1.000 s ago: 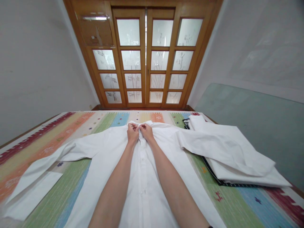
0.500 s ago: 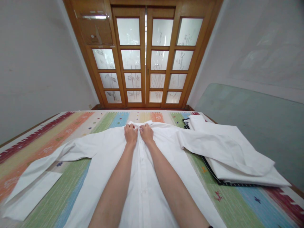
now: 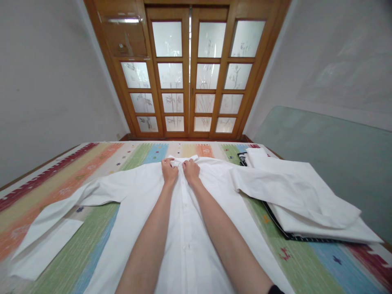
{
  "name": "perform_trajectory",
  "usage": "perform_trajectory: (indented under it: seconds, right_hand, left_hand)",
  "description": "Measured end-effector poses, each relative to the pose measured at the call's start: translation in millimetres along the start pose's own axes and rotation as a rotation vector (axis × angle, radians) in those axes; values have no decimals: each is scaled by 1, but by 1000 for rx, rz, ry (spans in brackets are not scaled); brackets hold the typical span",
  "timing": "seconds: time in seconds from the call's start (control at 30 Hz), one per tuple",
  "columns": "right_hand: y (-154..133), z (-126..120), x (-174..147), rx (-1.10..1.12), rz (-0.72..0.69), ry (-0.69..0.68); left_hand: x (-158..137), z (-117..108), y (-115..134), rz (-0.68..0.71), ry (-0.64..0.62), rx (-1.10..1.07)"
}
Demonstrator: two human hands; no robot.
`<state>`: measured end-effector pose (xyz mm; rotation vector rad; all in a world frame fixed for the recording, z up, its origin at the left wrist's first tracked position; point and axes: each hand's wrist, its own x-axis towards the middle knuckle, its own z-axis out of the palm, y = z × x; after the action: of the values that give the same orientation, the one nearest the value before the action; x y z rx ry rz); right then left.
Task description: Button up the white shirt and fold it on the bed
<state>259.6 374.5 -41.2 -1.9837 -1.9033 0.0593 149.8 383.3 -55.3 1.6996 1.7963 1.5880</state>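
A white long-sleeved shirt point(image 3: 137, 190) lies spread front up, its buttoned placket running down the middle between my forearms. Its left-hand sleeve point(image 3: 55, 222) stretches out and bends toward me; the other sleeve point(image 3: 275, 188) rests across a pile of folded white cloth. At the collar point(image 3: 183, 159), my left hand point(image 3: 170, 171) has its fingers curled on the fabric. Just beside it, my right hand point(image 3: 191, 170) is closed on the other side of the collar. Fingertips are partly hidden in the cloth.
Beneath the shirt is a colourful striped cover point(image 3: 101, 249). The folded white cloth point(image 3: 324, 216) on the right sits on a black striped item point(image 3: 286, 235). A pale green board point(image 3: 330, 143) stands along the right side. Wooden glazed doors point(image 3: 190, 81) are at the far end.
My hands have come slightly apart at the collar, opening a small gap between them. Both stay at the neckline, and the shirt lies nearly as before. The view shifts a little.
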Motion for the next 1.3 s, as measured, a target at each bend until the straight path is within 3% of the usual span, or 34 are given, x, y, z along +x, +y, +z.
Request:
perform_trajectory:
  seconds: [0.1,0.23,0.4,0.7,0.97,1.1,1.3]
  right_hand:
    - [4,-3,2,14,-28,-11]
    - [7,-3,1,49,-166,-5]
    - [9,-5,7,49,-213,-26]
    - [-2,-22,33,-24,-283,-146]
    - [7,-6,9,7,-349,-97]
    - [17,-4,-15,-1,-435,-38]
    - [19,-8,-53,-23,-415,-35]
  left_hand:
    - [3,0,-2,-85,18,-210]
    - [4,0,-2,-149,58,-391]
    - [2,-1,-3,-142,157,-260]
    - [3,0,-5,-178,165,-200]
    - [3,-1,-7,-264,230,-40]
    - [1,0,-5,-267,188,-24]
    - [-7,-6,-2,-145,-44,66]
